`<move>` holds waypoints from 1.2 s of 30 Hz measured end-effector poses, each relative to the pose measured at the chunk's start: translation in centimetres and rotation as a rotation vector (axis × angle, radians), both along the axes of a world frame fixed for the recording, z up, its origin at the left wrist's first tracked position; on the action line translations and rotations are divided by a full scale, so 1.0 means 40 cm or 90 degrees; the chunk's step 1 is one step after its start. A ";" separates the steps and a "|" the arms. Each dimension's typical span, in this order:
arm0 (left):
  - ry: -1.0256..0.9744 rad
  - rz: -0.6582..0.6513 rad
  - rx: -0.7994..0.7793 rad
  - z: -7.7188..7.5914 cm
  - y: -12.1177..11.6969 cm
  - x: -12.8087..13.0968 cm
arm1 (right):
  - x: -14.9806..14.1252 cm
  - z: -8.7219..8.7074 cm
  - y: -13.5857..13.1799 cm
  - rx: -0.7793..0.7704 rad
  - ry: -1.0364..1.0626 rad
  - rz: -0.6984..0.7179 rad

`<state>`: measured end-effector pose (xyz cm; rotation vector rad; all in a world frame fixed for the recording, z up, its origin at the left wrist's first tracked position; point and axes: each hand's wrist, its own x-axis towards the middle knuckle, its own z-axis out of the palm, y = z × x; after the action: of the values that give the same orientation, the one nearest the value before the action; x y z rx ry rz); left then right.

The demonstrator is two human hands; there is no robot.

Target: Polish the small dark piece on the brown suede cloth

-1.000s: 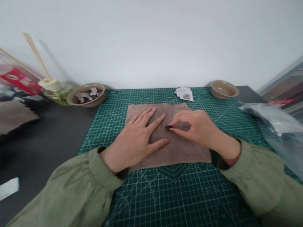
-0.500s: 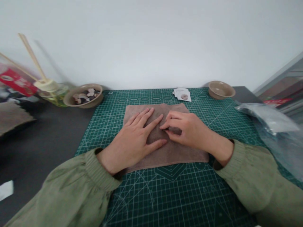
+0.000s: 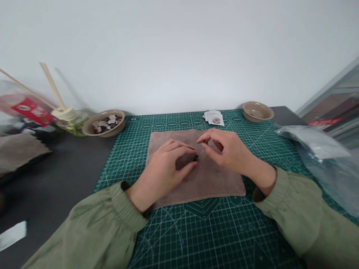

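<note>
A brown cloth (image 3: 213, 183) lies flat on a green cutting mat (image 3: 179, 231). At its middle is a small black piece (image 3: 195, 158), its exact kind too small to make out. My left hand (image 3: 168, 168) rests on the cloth with thumb and fingertips closed around this piece. Just above and to the right, my right hand (image 3: 224, 147) hovers over the cloth, fingers curled and thumb slightly apart from the fingertips, with nothing visible between them.
A bowl of dark and pale pieces (image 3: 108, 125) stands at the back left beside a reed diffuser (image 3: 67, 116). White picture cards (image 3: 214, 118) lie at the back edge, with another bowl (image 3: 258, 112) to their right. A clear plastic bag (image 3: 322, 149) covers the right side.
My left hand, spread flat on the cloth before, has drawn its fingers together around the black piece. My right hand has let go of it and lifted slightly away.
</note>
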<state>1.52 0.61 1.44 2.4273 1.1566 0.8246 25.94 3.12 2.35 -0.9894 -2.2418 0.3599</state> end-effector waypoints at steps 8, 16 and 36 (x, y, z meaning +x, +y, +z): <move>-0.038 -0.007 -0.012 -0.011 0.000 0.009 | 0.048 -0.004 0.021 -0.036 -0.151 -0.041; -0.056 0.029 -0.040 -0.021 -0.001 0.010 | 0.037 -0.007 0.021 -0.053 -0.149 -0.028; -0.031 0.064 -0.057 -0.016 0.002 0.010 | 0.046 -0.018 0.024 0.014 -0.147 -0.112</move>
<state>1.90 0.67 0.79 2.2810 1.2774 0.8377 27.76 4.07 1.64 -1.2605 -2.3331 0.1499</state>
